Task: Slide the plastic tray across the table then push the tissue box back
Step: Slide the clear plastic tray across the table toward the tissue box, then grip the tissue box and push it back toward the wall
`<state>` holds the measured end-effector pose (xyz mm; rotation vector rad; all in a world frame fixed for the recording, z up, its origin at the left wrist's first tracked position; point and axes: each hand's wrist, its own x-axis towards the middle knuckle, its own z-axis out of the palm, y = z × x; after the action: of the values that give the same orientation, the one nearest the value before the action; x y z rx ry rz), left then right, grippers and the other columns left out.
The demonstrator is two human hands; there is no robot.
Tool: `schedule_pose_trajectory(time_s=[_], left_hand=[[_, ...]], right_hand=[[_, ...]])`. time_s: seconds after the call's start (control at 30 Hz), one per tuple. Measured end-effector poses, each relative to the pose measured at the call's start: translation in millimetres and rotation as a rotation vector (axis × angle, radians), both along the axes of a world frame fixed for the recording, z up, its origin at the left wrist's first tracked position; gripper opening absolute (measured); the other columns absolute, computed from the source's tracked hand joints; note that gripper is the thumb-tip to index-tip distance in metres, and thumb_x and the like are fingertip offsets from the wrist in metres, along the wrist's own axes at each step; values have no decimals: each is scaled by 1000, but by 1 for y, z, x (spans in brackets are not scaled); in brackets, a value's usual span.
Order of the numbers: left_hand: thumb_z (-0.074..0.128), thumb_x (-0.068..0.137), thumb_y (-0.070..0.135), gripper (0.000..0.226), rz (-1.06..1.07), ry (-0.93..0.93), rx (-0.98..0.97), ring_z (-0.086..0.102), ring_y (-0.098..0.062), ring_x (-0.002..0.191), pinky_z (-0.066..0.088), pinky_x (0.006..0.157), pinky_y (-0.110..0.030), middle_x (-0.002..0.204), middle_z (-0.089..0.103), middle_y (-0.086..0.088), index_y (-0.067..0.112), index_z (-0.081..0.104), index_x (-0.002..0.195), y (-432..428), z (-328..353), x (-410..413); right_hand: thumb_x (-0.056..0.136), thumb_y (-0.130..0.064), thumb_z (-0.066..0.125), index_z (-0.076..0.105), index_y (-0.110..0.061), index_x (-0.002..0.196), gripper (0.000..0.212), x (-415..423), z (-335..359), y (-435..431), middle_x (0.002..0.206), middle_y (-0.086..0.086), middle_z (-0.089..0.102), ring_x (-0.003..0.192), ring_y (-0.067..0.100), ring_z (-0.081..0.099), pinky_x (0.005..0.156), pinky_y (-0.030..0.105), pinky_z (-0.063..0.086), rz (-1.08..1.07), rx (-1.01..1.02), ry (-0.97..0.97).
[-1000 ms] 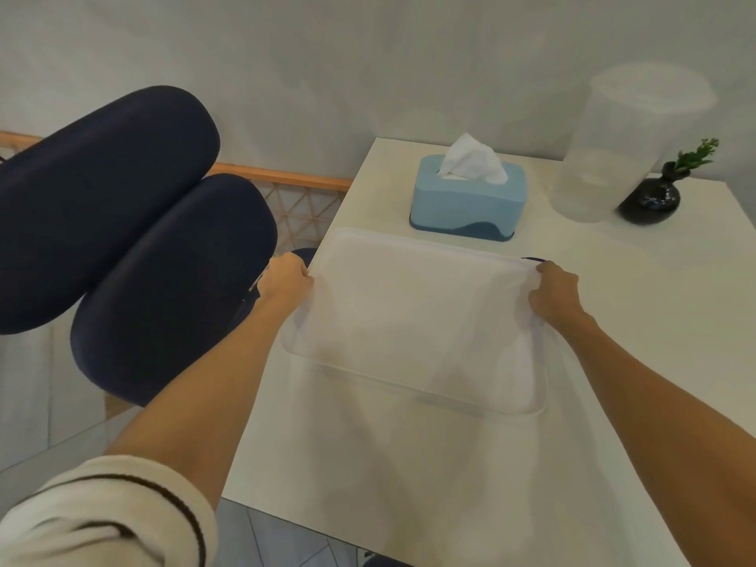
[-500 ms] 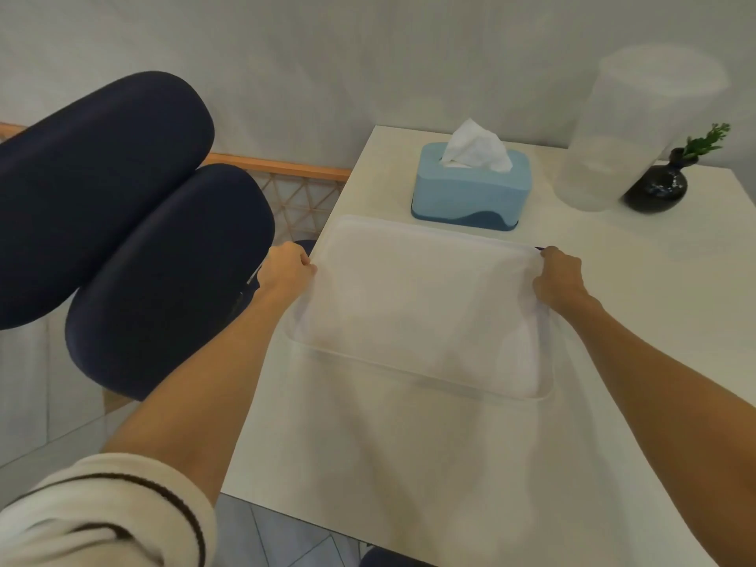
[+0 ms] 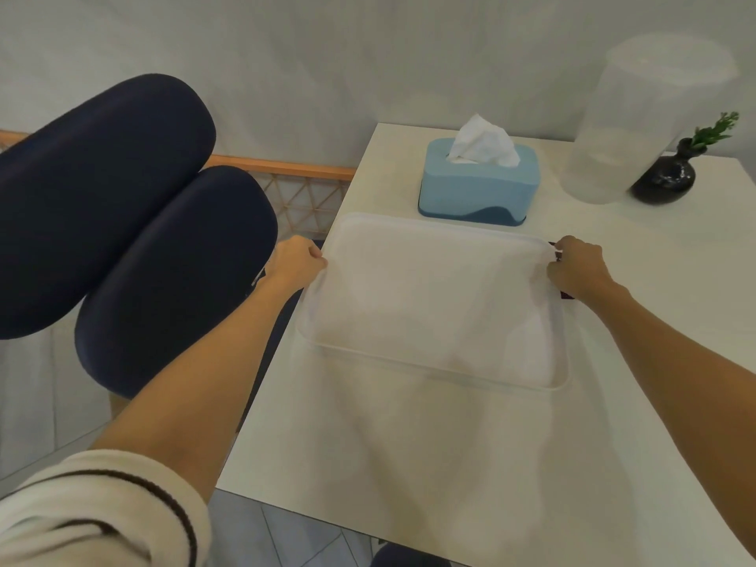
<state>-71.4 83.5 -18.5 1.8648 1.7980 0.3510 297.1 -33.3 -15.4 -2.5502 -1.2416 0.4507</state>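
Observation:
A translucent white plastic tray (image 3: 433, 304) lies flat on the white table (image 3: 409, 452), its left side near the table's left edge. My left hand (image 3: 296, 266) grips the tray's left rim and my right hand (image 3: 579, 267) grips its right rim. Just beyond the tray's far edge stands a light blue tissue box (image 3: 478, 186) with a white tissue sticking up; a narrow gap separates box and tray.
A tall frosted plastic container (image 3: 638, 124) and a small black vase with a green sprig (image 3: 664, 178) stand at the table's back right. A dark blue padded chair (image 3: 135, 239) sits left of the table. A small dark object (image 3: 566, 294) peeks out under my right hand.
The tray has slid a little farther from me, toward the tissue box, with both hands still holding its sides. The gap to the box has narrowed.

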Motion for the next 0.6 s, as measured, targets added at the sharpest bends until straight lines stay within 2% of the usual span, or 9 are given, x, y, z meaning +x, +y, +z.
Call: schedule_pose_trajectory(time_s=[0.1,0.17,0.23,0.33,0.47,0.53,0.6], left_hand=[[57,91,11,13,-49,-57,28,57,-24,87,47,75,-34,93,60,-7,9,67,99,9,13,8],[57,91,8,19,-96,-127,52,59,-25,97,45,82,-31,102,62,-11,3,66,108,15,23,18],[58,92,8,29,-112,-201,74,59,-26,108,44,89,-28,117,64,-14,0,62,120,19,33,32],[60,92,12,31,-100,-329,95,58,-22,103,44,85,-26,118,63,-13,3,61,121,22,45,61],[59,93,20,41,-51,-501,39,55,-26,118,42,88,-28,128,58,-13,6,53,130,30,51,103],[58,94,27,50,-3,-589,-43,52,-28,124,43,96,-31,136,53,-12,10,44,138,36,53,122],[56,94,34,58,53,-645,-110,49,-30,129,43,106,-40,143,48,-11,14,36,145,44,54,139]], right_hand=[[87,-7,50,48,-3,131,45,1,17,3,132,23,51,117,39,50,87,42,47,-4,24,-43],[86,-11,55,48,-4,133,48,3,30,6,134,22,52,118,39,52,94,40,45,-9,55,-52],[86,-12,57,50,-4,132,47,4,41,8,132,22,55,115,39,55,95,38,44,-23,106,-44],[88,-8,53,53,-3,129,41,5,56,11,130,22,57,117,37,54,98,33,42,-26,180,-13],[91,-11,53,53,-4,130,39,11,64,18,132,20,56,119,35,53,100,34,42,-35,219,65],[91,-15,53,51,-5,131,42,15,61,25,134,19,55,119,34,53,101,35,41,-26,230,113],[91,-20,53,47,-7,136,47,17,59,34,133,18,56,116,33,55,101,37,41,-20,223,191]])
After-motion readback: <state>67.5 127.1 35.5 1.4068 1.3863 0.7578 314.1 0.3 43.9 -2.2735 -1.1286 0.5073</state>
